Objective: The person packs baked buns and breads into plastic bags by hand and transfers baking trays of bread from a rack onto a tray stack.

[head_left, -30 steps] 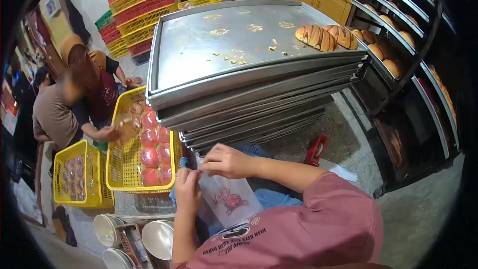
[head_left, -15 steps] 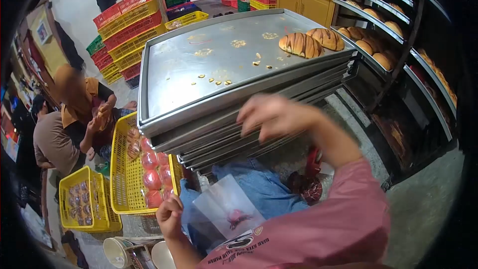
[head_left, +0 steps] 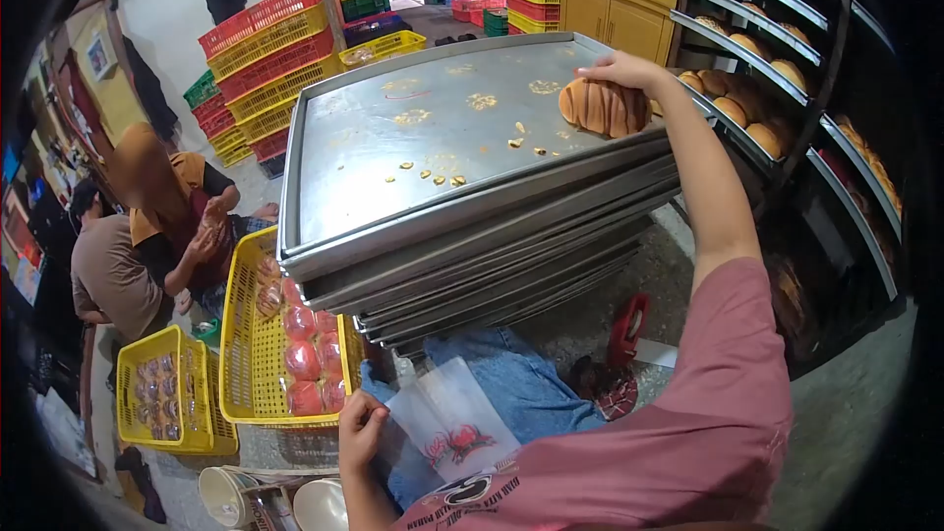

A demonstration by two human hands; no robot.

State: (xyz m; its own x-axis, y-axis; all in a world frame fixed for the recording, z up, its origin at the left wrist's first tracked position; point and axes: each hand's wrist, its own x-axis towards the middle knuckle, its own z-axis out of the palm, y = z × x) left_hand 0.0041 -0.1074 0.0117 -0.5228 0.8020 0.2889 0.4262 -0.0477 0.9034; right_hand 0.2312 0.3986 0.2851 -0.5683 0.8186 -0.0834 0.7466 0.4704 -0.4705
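My right hand (head_left: 626, 74) reaches over the far right part of a metal baking tray (head_left: 364, 177), its fingers on a striped bread bun (head_left: 602, 108). The bun is tilted up on the tray, and a second bun behind it is mostly hidden. My left hand (head_left: 362, 428) is closed at the edge of a clear plastic bag (head_left: 447, 413) with a red print, which lies over my lap. Crumbs and pale residue marks (head_left: 411, 117) dot the tray, the top one of a tall stack.
A yellow crate (head_left: 236, 354) of wrapped red buns (head_left: 303, 358) stands left of the stack; a smaller yellow crate (head_left: 177, 442) is beyond it. Two people sit at the left. Coloured crates (head_left: 270, 69) are piled behind. A bread rack (head_left: 816, 128) stands at the right.
My right hand has moved from in front of the tray stack up to the buns and taken hold of one, tilting it. My left hand stays closed on the bag.
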